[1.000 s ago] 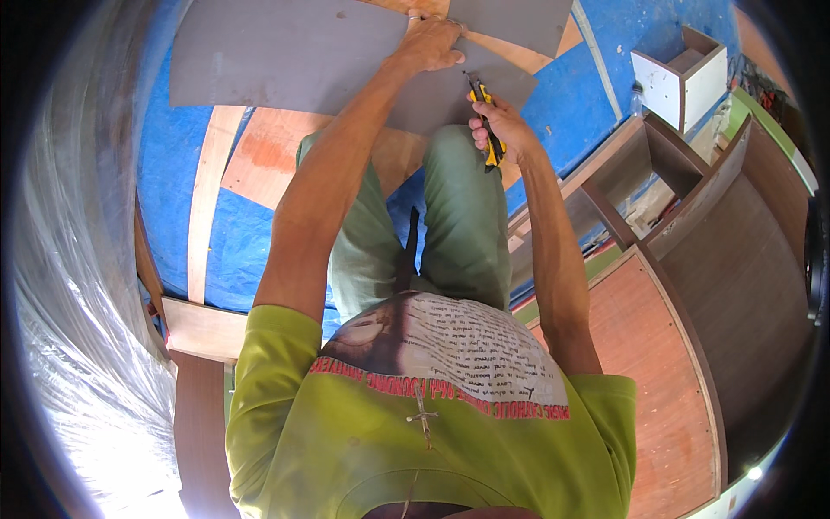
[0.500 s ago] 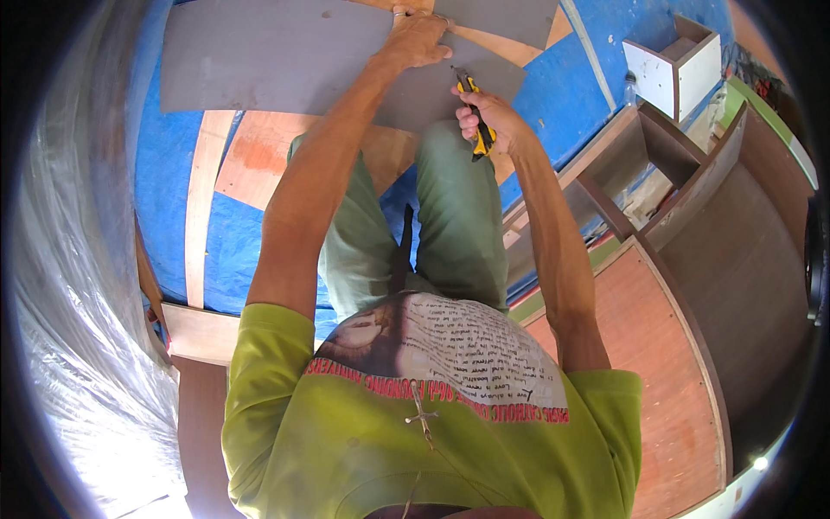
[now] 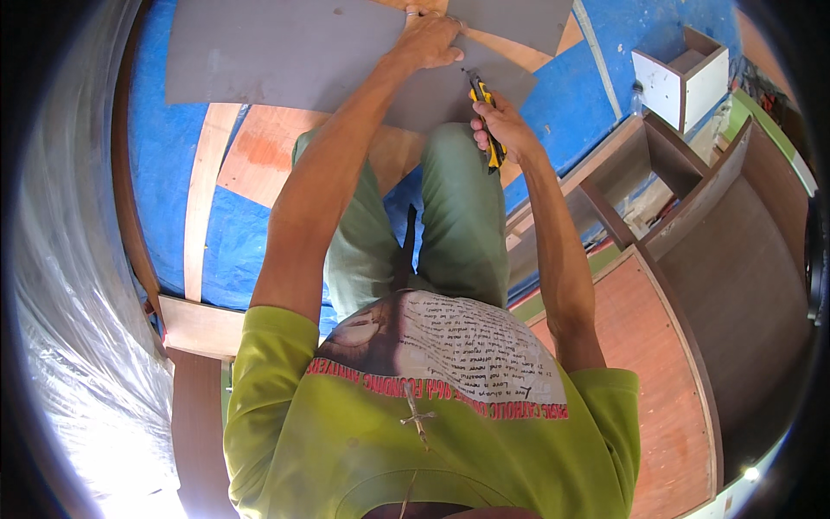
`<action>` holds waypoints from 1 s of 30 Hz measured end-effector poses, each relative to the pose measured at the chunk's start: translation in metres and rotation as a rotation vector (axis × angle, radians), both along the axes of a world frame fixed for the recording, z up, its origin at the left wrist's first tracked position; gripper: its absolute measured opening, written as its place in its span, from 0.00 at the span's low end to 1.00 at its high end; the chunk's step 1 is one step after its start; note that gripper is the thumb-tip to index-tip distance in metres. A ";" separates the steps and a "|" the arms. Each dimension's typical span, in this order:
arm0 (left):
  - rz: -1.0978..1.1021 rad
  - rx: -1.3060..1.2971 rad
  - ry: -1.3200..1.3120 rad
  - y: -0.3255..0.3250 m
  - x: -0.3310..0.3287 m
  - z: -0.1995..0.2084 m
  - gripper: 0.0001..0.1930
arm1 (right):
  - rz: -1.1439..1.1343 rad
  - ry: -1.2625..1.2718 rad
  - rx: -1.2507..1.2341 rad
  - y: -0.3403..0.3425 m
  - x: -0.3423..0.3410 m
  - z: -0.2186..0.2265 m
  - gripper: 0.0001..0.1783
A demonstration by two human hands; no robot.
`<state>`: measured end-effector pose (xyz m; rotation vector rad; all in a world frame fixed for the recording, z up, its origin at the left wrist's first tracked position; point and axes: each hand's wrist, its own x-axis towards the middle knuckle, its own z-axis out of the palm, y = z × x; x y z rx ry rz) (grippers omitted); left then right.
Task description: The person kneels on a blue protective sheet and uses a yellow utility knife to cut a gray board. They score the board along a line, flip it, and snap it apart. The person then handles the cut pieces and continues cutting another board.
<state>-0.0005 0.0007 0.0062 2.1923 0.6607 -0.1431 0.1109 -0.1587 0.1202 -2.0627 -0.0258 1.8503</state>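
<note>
A grey sheet [image 3: 259, 56] lies over pale wooden boards in front of my knees. My left hand [image 3: 430, 39] rests on the sheet near its far edge, with the thumb spread away from the other fingers. My right hand [image 3: 506, 128] is wrapped around a yellow-and-black utility knife [image 3: 486, 108]. The knife's tip points away from me, over the sheet's right part, close to my left hand. Whether the blade touches the surface I cannot tell.
Blue tarp [image 3: 229, 238] covers the floor. A small white-and-brown box [image 3: 661, 82] stands at the far right. Brown wooden cabinet frames [image 3: 735, 251] and an orange-brown panel [image 3: 644, 346] lie along my right. Clear plastic sheeting [image 3: 78, 285] hangs at my left.
The whole view has shifted slightly, so the sheet and both hands appear a little further right. My left hand stays on the sheet, and my right hand still grips the knife.
</note>
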 end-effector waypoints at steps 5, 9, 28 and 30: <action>0.022 0.046 -0.023 0.000 0.000 0.002 0.28 | 0.032 0.000 0.036 0.002 -0.003 0.001 0.09; 0.014 0.006 -0.019 0.001 0.000 0.002 0.27 | 0.046 -0.028 0.006 0.001 -0.003 -0.003 0.09; 0.040 -0.005 -0.046 -0.003 -0.001 -0.006 0.27 | -0.199 0.156 -0.158 0.013 0.005 -0.016 0.12; 0.043 -0.018 -0.065 -0.003 0.000 -0.007 0.26 | -0.245 0.226 -0.163 0.011 0.008 -0.021 0.10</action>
